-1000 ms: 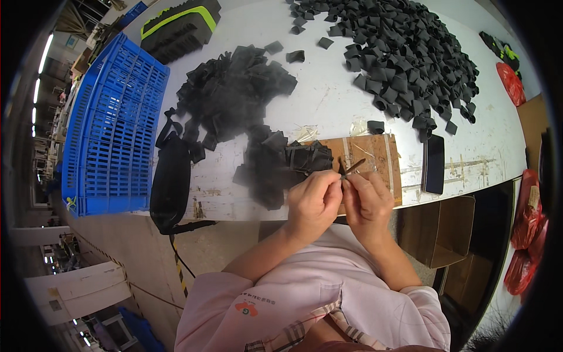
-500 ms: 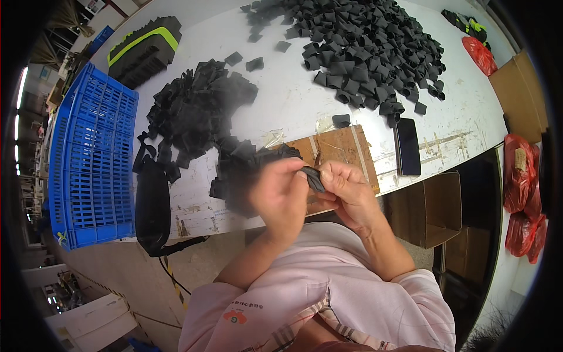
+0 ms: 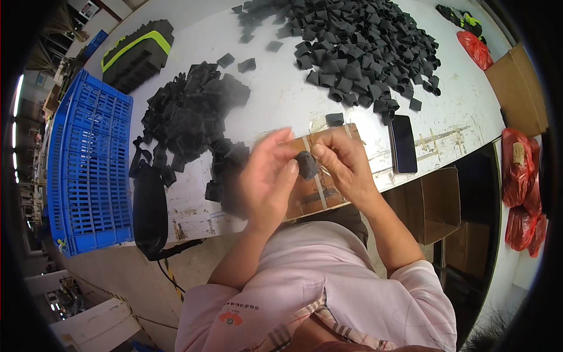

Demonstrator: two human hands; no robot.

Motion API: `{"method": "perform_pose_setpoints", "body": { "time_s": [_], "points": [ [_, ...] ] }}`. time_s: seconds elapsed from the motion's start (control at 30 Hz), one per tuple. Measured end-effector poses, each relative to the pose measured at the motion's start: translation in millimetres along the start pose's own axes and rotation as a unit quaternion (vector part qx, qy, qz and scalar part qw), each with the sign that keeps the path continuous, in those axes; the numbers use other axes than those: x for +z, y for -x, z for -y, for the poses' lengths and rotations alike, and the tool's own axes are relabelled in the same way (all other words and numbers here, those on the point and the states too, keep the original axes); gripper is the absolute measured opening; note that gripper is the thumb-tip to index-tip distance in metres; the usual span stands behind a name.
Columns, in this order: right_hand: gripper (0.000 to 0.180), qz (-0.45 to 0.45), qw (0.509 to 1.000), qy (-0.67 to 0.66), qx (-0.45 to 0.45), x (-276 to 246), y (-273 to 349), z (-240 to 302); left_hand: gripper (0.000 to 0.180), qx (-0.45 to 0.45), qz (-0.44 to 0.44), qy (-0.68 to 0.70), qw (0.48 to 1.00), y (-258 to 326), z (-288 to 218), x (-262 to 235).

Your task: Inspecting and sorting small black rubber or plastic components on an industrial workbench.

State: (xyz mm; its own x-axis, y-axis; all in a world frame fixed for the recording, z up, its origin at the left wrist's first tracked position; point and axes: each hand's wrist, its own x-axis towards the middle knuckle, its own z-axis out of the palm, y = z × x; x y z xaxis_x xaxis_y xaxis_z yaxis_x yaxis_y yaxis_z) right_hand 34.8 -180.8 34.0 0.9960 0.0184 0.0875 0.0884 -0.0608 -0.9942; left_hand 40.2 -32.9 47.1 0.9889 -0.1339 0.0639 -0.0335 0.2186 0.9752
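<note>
A small black fabric tube (image 3: pixel 307 166) is held over a brown wooden board (image 3: pixel 347 136) at the table's near edge. My right hand (image 3: pixel 345 167) pinches its upper right side between thumb and fingers. My left hand (image 3: pixel 268 176) is beside it on the left, fingers stretched and apart, its thumb tip close to the piece; whether they touch is unclear. Left of my left hand lies a heap of flat black fabric pieces (image 3: pixel 182 114), partly hidden by it. Farther off spreads a large pile of similar black tubes (image 3: pixel 363 50).
A blue plastic crate (image 3: pixel 88 170) stands at the left, with a black pouch (image 3: pixel 151 205) next to it. A phone (image 3: pixel 403 145) lies right of the board. Stacked dark pieces with a yellow-green band (image 3: pixel 138 54) sit far left. Cardboard boxes (image 3: pixel 440 205) and red bags (image 3: pixel 519 170) are at right.
Both hands have moved up and away from my body with the fabric tube. My left fingers have come off it and spread, while my right hand keeps its pinch. More of the board shows.
</note>
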Motion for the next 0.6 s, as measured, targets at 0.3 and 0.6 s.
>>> {"method": "perform_pose_setpoints", "body": {
  "time_s": [0.3,0.6],
  "points": [
    [0.032,-0.063,0.937,0.227,-0.257,7,13,24,0.013,0.174,0.035,-0.05,0.983,-3,4,0],
    [0.024,-0.099,0.874,0.309,-0.363,9,4,19,0.01,0.043,-0.06,0.19,0.979,7,9,-3]
  ]
}}
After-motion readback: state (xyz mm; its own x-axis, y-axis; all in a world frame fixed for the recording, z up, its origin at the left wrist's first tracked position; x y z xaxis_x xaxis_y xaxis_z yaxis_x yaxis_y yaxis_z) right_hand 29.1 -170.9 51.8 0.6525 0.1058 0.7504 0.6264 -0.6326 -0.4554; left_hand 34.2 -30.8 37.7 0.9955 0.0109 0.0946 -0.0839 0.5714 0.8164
